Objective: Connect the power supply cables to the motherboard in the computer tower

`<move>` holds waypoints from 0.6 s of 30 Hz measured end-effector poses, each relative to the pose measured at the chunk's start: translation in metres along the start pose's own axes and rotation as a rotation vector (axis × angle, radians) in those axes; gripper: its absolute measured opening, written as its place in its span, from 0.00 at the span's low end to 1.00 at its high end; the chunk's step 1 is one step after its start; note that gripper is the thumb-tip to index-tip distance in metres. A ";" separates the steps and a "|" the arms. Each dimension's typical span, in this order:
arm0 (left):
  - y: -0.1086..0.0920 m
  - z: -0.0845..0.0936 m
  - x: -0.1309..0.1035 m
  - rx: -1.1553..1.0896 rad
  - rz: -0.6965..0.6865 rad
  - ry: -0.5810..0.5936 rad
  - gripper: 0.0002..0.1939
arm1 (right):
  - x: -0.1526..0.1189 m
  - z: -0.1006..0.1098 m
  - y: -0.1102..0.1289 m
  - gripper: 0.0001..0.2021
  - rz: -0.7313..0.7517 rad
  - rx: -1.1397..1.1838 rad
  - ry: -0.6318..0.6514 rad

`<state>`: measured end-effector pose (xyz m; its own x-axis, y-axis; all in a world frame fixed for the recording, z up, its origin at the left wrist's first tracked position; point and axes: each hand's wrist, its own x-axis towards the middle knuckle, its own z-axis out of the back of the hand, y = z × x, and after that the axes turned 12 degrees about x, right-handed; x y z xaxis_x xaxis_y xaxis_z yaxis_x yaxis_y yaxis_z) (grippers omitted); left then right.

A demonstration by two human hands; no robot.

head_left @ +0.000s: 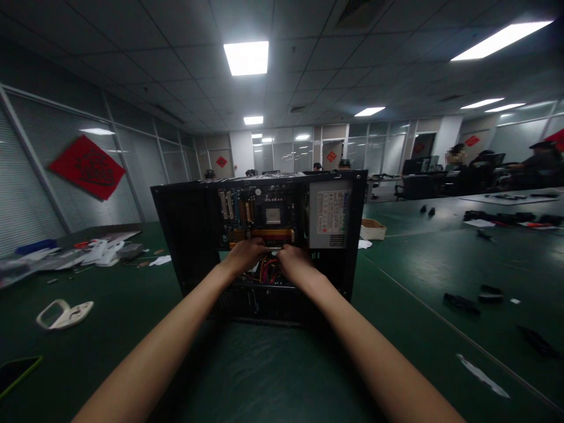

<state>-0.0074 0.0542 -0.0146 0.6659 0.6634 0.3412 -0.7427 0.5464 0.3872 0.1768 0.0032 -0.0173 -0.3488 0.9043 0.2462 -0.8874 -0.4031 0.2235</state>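
Left hand (247, 254): in case (359, 217), curled; grip unclear.
Right hand (296, 259): curled by wires (268, 271); grip unclear.
Board (286, 207): just beyond.

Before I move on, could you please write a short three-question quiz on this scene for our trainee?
1. True or false: the left hand and the right hand both reach into the open side of the case.
2. Seen from the camera, where in the case does the power supply sit?
A) lower left
B) upper right
C) lower middle
3. Fill in the colour: the large diamond-shaped sign at the far left of the view is ____.

Key: 1 true; 2 B; 3 red
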 end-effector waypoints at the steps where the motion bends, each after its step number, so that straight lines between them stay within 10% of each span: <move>1: 0.000 0.000 0.000 0.006 -0.002 0.004 0.14 | 0.000 0.000 0.000 0.16 -0.001 0.001 0.003; 18: 0.003 -0.008 0.007 0.011 0.099 0.024 0.11 | 0.005 -0.009 -0.006 0.14 0.017 0.001 -0.029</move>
<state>-0.0058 0.0648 -0.0176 0.5873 0.7262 0.3574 -0.8038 0.4717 0.3624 0.1775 0.0112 -0.0259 -0.3547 0.8928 0.2775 -0.8811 -0.4185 0.2203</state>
